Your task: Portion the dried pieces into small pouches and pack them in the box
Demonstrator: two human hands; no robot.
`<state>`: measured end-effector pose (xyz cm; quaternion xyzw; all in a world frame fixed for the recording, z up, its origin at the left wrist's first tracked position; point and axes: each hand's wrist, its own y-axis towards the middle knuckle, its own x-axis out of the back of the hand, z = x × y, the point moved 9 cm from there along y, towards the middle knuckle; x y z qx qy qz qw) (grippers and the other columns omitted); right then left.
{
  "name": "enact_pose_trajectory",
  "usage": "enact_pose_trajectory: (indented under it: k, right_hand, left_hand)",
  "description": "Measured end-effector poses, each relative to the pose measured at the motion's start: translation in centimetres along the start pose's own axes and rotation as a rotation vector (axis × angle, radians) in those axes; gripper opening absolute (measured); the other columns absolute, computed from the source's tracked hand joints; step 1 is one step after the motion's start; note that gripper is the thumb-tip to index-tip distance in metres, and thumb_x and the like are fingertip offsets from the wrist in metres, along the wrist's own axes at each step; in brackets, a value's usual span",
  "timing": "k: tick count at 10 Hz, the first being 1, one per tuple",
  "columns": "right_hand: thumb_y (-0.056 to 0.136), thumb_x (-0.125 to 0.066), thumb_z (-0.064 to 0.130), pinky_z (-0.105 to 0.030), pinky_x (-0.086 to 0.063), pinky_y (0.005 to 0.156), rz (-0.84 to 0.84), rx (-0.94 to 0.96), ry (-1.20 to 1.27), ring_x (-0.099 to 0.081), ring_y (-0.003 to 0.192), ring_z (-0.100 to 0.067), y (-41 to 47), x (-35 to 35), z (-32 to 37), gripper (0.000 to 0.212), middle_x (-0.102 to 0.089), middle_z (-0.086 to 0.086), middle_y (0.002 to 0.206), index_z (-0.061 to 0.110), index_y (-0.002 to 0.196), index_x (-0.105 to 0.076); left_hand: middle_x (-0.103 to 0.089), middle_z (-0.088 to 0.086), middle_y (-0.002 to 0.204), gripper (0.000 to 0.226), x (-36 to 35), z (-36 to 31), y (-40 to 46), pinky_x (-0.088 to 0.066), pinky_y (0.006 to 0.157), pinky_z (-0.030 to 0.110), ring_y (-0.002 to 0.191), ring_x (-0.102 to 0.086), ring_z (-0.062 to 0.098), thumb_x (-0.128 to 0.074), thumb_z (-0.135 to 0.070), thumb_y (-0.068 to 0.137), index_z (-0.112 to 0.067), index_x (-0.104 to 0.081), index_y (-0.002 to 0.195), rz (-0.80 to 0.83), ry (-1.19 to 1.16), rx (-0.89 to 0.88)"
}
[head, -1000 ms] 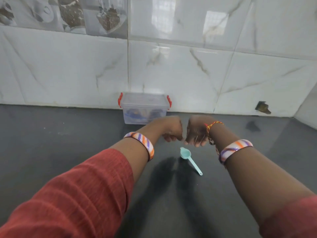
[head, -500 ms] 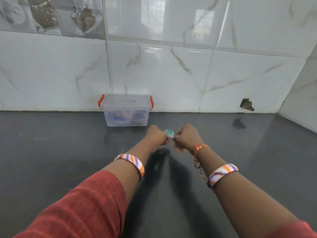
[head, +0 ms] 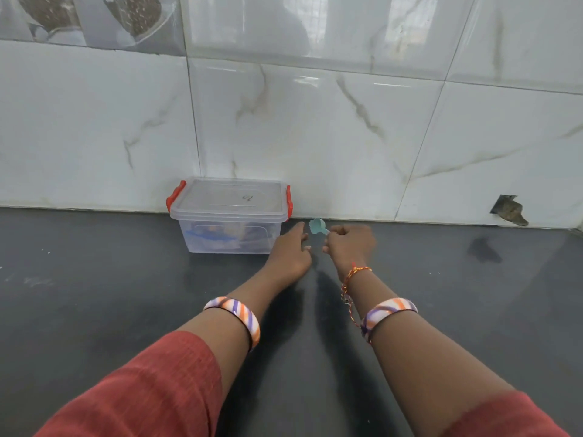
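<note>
The right hand (head: 348, 246) has its fingers curled tight around the thin handle of a small light-blue plastic scoop (head: 316, 226). The round cup of the scoop sticks up out of the fist and leans toward the left. The left hand (head: 291, 252) is just beside it. Its fingers are stretched forward and loose, and they hold nothing. Its fingertips are close to the cup of the scoop, but it is hard to tell if they touch it. Both hands are above a dark grey stone counter (head: 94, 294). Each arm has a shiny bangle with orange, purple and white stripes, and the right wrist also has a red and yellow thread tied on it. The sleeves are rust red. Just to the left of the left hand sits a clear plastic box with red clips (head: 229, 216). Its see-through lid is on. Something blue lies inside, but it looks too blurry to tell what it is. The box stands on the counter right against a white marble-look tiled wall (head: 315, 127).
</note>
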<state>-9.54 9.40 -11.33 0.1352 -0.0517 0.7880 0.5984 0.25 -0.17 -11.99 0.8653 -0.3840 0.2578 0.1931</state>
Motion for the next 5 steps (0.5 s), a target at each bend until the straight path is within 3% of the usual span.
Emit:
enact_pose_trajectory:
  k: [1, 2, 3, 4, 5]
  right_hand:
    - [0.084, -0.050, 0.002, -0.028, -0.040, 0.071, 0.058, 0.338, -0.467, -0.060, 0.086, -0.036, 0.1, -2.3, 2.5, 0.020, -0.065, -0.022, 0.087, 0.000, 0.083, -0.070]
    - [0.089, -0.044, 0.006, -0.033, -0.042, 0.072, 0.147, 0.465, -0.719, -0.057, 0.088, -0.036, -0.8, -4.6, 2.4, 0.022, -0.062, -0.023, 0.093, 0.002, 0.089, -0.065]
    - [0.095, -0.040, 0.010, -0.033, -0.043, 0.074, 0.251, 0.483, -0.784, -0.061, 0.098, -0.032, -1.5, -6.3, -0.2, 0.027, -0.064, -0.017, 0.105, -0.001, 0.100, -0.063]
    - [0.094, -0.043, 0.011, -0.030, -0.041, 0.071, 0.262, 0.476, -0.608, -0.061, 0.096, -0.031, -1.9, -5.9, -0.7, 0.026, -0.065, -0.015, 0.104, -0.001, 0.097, -0.066]
    - [0.088, -0.047, 0.002, -0.034, -0.042, 0.087, 0.193, 0.382, -0.373, -0.059, 0.102, -0.034, -1.8, -4.2, -0.9, 0.025, -0.066, -0.021, 0.108, -0.007, 0.101, -0.067]
  left_hand:
    - [-0.047, 0.016, 0.141, 0.058, -0.6, 0.3, 1.1, -0.035, 0.106, 0.033, 0.130, -0.045, 0.029, -0.040, 0.000, 0.093, -0.008, -0.021, 0.147, -0.018, 0.132, -0.042]
    - [-0.054, 0.017, 0.131, 0.051, -1.3, 1.6, 1.3, -0.043, 0.098, 0.037, 0.120, -0.052, 0.032, -0.040, -0.004, 0.093, -0.007, -0.028, 0.143, -0.053, 0.154, -0.044]
    - [-0.059, 0.015, 0.110, 0.033, -2.4, 2.8, 0.9, -0.039, 0.073, 0.028, 0.091, -0.055, 0.021, -0.037, -0.012, 0.095, -0.006, -0.042, 0.127, -0.066, 0.255, -0.087]
    - [-0.058, 0.015, 0.111, 0.032, -2.6, 3.1, 0.8, -0.038, 0.074, 0.028, 0.093, -0.055, 0.023, -0.034, -0.010, 0.095, -0.006, -0.045, 0.125, -0.060, 0.285, -0.090]
    - [-0.060, 0.016, 0.110, 0.028, -2.5, 2.3, 0.7, -0.045, 0.078, 0.035, 0.099, -0.057, 0.030, -0.038, -0.009, 0.090, -0.005, -0.054, 0.113, -0.084, 0.343, -0.118]
